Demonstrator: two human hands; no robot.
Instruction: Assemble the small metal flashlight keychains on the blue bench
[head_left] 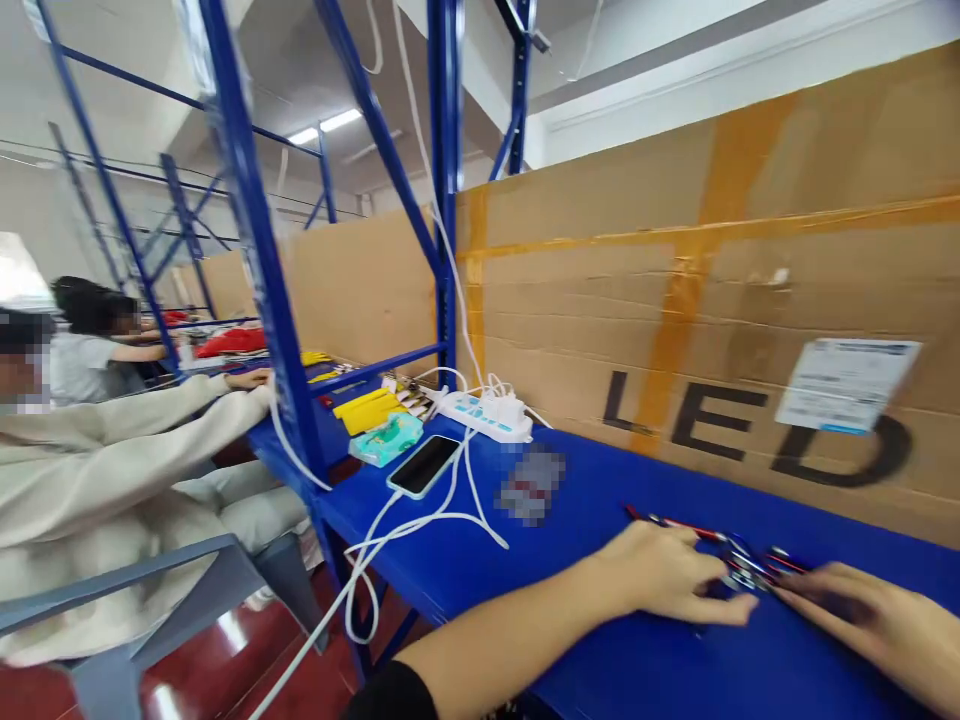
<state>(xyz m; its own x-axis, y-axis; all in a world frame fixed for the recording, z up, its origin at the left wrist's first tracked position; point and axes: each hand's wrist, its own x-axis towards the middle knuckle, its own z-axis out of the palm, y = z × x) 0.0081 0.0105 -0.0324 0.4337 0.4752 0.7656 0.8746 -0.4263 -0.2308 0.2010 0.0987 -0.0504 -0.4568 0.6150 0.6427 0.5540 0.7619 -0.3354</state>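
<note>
My left hand [667, 575] rests on the blue bench [465, 560], fingers curled and pinching at a small bundle of red and black wired parts [739, 562]. My right hand [862, 615] comes in from the lower right, its fingers stretched toward the same bundle and touching its right end. Thin red and black wires [675, 524] trail left from the bundle along the bench top. The parts are small and blurred, so I cannot name them more closely.
A smartphone [424, 466] on a white cable lies to the left, by a white power strip [487, 415] and a teal packet [386, 440]. A cardboard wall marked LED [750, 330] backs the bench. Blue rack posts [259, 250] stand left; a seated co-worker's sleeve [135, 440] reaches over the adjacent bench.
</note>
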